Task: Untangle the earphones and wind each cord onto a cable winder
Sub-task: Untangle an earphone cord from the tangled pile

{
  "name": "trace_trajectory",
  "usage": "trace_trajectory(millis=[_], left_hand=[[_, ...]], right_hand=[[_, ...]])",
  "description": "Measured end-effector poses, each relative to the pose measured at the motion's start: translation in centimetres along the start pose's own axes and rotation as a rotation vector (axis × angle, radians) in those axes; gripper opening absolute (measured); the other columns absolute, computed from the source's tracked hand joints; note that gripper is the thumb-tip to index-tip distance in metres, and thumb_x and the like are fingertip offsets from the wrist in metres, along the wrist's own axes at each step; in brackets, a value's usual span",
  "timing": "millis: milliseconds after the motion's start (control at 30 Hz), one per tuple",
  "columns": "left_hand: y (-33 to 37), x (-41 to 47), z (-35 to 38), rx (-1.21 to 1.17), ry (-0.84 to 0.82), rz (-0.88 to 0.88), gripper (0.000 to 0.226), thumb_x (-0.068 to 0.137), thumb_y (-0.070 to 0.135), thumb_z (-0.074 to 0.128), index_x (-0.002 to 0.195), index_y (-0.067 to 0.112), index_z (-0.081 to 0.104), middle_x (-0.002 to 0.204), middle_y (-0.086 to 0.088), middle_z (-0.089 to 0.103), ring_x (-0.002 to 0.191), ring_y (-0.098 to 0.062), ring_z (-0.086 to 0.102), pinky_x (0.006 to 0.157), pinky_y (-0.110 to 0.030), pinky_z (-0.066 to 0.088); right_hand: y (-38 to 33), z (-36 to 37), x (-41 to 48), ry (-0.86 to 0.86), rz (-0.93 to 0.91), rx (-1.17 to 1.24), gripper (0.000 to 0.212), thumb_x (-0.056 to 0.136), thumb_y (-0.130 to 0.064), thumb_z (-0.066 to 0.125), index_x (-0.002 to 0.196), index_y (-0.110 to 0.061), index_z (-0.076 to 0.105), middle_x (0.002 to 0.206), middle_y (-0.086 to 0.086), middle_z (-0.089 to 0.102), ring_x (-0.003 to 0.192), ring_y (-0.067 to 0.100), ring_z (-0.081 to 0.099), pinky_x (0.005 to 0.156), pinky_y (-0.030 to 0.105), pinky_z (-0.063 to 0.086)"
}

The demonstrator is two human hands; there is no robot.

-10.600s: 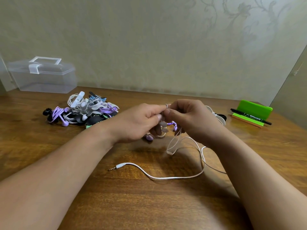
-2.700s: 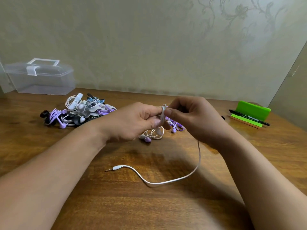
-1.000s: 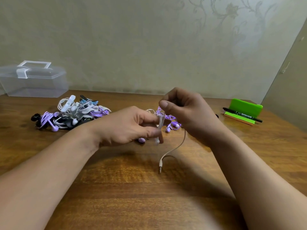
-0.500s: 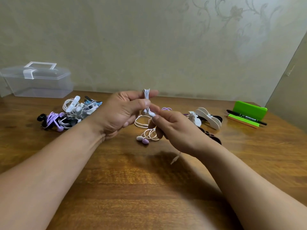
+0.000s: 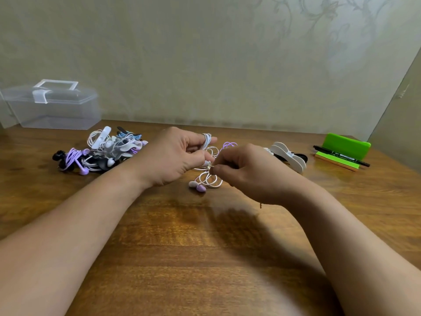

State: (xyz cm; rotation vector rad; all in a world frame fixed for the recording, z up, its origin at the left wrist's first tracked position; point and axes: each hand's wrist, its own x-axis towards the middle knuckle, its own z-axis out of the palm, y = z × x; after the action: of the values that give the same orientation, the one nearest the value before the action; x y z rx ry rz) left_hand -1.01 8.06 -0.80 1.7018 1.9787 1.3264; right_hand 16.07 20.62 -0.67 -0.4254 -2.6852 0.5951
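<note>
Left hand (image 5: 175, 156): over the bench (image 5: 205, 258); thumb and forefinger clamped on the coil.
Coil (image 5: 206, 140): turns of white cord, upright at the left fingertips. Whether a winder lies under the turns cannot be told.
Right hand (image 5: 248, 173): just beside the left; fingers (image 5: 219, 168) pinched together on the white cord just below the coil.
Earbuds (image 5: 197, 186): lilac pair on the bench with loose white loops, below and between the hands.
Plug (image 5: 260, 205): small tip under the right hand, blurred.
Change: the long cord that trailed across the bench 10.6 s ago no longer lies there; the plug, flat on the wood then, is off it now.
Pile (image 5: 102, 151): tangled earphones, white, lilac, black and blue, at the left.
Spare winder (image 5: 288, 156): white, on the bench right of the right hand; hidden by that hand 1 s ago.
Box (image 5: 52, 106): clear, lidded, far left by the wall.
Stand (image 5: 346, 147): green, far right, with a black pen (image 5: 341, 156) across it.
</note>
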Motion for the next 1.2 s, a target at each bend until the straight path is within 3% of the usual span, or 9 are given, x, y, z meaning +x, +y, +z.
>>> trace_trajectory(millis=[267,367,633,800,900,967,1067,1133,1200], left_hand=[[-0.2,0.0,-0.5,0.04,-0.093,-0.019,0.034,0.094,0.006,0.069,0.125,0.017,0.074,0.121,0.017,0.073,0.112,0.006,0.066,0.106,-0.021,0.049],[0.1,-0.1,-0.7,0.035,-0.1,-0.038,0.032,0.093,0.008,0.07,0.122,0.019,0.077,0.108,0.023,0.075,0.112,0.007,0.066,0.103,-0.018,0.047],[-0.1,0.1,-1.3,-0.015,-0.009,-0.037,0.019,0.095,0.012,0.07,0.104,0.022,0.083,0.121,0.022,0.071,0.113,0.017,0.06,0.089,0.0,0.041],[-0.1,-0.4,-0.2,0.149,-0.279,0.033,0.017,0.104,0.027,0.061,0.11,0.019,0.076,0.092,0.0,0.075,0.088,-0.012,0.076,0.092,-0.038,0.058],[0.3,-0.4,0.1,0.088,-0.358,0.004,0.019,0.104,0.025,0.06,0.113,0.018,0.076,0.101,-0.005,0.075,0.087,-0.012,0.074,0.085,-0.035,0.06],[0.7,-0.5,0.0,-0.06,-0.374,-0.032,0.022,0.104,0.02,0.06,0.117,0.009,0.074,0.103,-0.011,0.074,0.078,-0.01,0.069,0.068,-0.026,0.06],[1.2,-0.7,-0.8,-0.232,-0.407,-0.046,0.019,0.103,0.013,0.058,0.109,0.006,0.074,0.094,-0.011,0.075,0.048,-0.017,0.049,0.042,-0.017,0.034],[1.4,-0.9,-1.0,-0.426,-0.477,-0.069,0.019,0.1,0.011,0.058,0.109,0.005,0.074,0.088,-0.01,0.074,0.049,-0.029,0.039,0.043,-0.015,0.036],[1.7,-1.3,-0.7,-0.64,-0.518,-0.077,0.023,0.098,0.01,0.058,0.113,0.009,0.076,0.085,-0.006,0.074,0.052,-0.032,0.044,0.069,-0.027,0.053]], right_hand=[[0.4,-0.6,0.0,0.03,0.013,0.033,0.015,0.097,-0.026,0.065,0.091,-0.023,0.078,0.06,-0.012,0.056,0.058,0.003,0.05,0.052,0.017,0.036],[0.2,-0.6,-0.2,0.011,0.016,0.025,0.015,0.094,-0.022,0.063,0.089,-0.022,0.078,0.061,-0.01,0.056,0.057,0.004,0.048,0.051,0.018,0.035],[-0.1,-1.0,-0.4,0.021,0.009,0.074,0.017,0.096,-0.025,0.063,0.092,-0.02,0.079,0.059,-0.009,0.054,0.056,0.005,0.047,0.051,0.02,0.032],[-0.1,-0.7,-0.3,0.074,-0.029,0.062,0.018,0.101,-0.028,0.065,0.089,-0.022,0.076,0.063,-0.007,0.057,0.057,0.007,0.046,0.052,0.023,0.034],[0.4,-1.1,-0.2,0.135,-0.027,0.108,0.017,0.1,-0.03,0.069,0.086,-0.022,0.074,0.067,-0.003,0.063,0.056,0.005,0.047,0.051,0.022,0.037],[0.7,-1.5,-0.1,0.135,-0.038,0.209,0.016,0.099,-0.03,0.071,0.088,-0.02,0.075,0.068,-0.006,0.066,0.057,0.002,0.05,0.053,0.016,0.037],[1.4,-1.7,0.1,0.101,-0.01,0.587,0.011,0.097,-0.022,0.072,0.09,-0.014,0.075,0.072,-0.007,0.07,0.058,0.0,0.056,0.055,0.013,0.042],[1.8,-1.6,0.3,0.062,0.012,0.818,0.013,0.093,-0.025,0.073,0.087,-0.013,0.073,0.069,0.003,0.06,0.052,0.007,0.045,0.049,0.018,0.037],[1.8,-0.8,0.7,0.007,0.01,0.992,0.015,0.092,-0.026,0.07,0.083,-0.013,0.072,0.065,0.007,0.045,0.051,0.01,0.032,0.044,0.019,0.032]])
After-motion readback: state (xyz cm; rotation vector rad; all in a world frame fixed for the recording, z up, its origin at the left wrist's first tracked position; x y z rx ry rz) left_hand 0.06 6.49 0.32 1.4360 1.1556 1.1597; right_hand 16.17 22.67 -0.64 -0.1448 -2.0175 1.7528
